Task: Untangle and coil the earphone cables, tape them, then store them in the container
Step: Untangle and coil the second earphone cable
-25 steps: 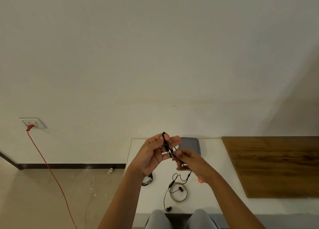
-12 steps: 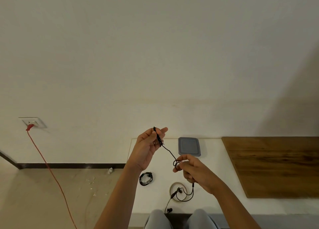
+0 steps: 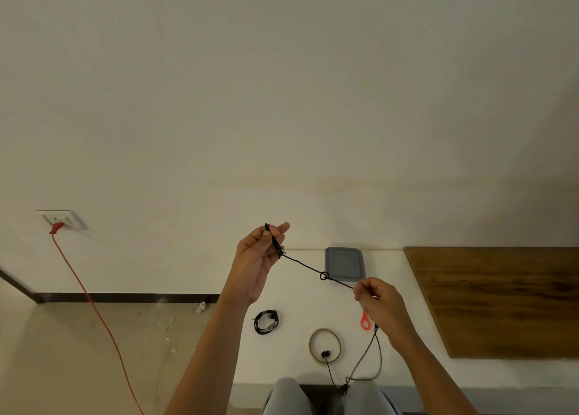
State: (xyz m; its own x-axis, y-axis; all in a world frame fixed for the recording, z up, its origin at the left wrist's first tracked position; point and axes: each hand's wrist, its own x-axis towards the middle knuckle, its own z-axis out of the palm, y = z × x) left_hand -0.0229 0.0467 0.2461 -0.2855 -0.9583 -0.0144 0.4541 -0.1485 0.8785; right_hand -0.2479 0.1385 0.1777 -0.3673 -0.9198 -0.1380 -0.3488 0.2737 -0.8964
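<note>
Far left: 1 wall socket (image 3: pixel 59 219) w/ 1 red cord (image 3: pixel 94 305) plugged in, cord trailing down over the floor (image 3: pixel 62 352). A few pale scraps lie by the skirting, and a stretch of floor sits btwn cord and the desk's left edge.

The white desk (image 3: pixel 297 295) starts approx mid-frame; back edge meets the wall, front edge sits just above the person's knees. Left forearm crosses the left edge.

The left hand (image 3: pixel 260 258) is raised above the desk's back-left corner, thumb and fingers pinching a bunched end of the earphone cable (image 3: pixel 305 266), index finger straight out. Below it, near the left edge, lies 1 coiled earphone (image 3: pixel 266 321), apart from both hands.

From the left hand the cable runs taut, down and rightward, w/ 1 small loop (image 3: pixel 324 276) about midway. The loop shows in front of the 1 grey container (image 3: pixel 344 263), which sits at the back edge.

Nearer the front: 1 tape ring (image 3: pixel 324 345) lying flat, 1 earbud (image 3: pixel 326 353) inside it. Just right, 1 orange loop-shaped item (image 3: pixel 364 322), partly hidden by the right hand.

The right hand (image 3: pixel 379 302) is lower, fingers curled, pinching the cable's other end of the taut run; slack drops from under it to the front edge and over it.

Far right: 1 brown wooden board (image 3: pixel 501 298) flat on the desk, its left edge well apart from the right hand, bare white surface btwn them
</note>
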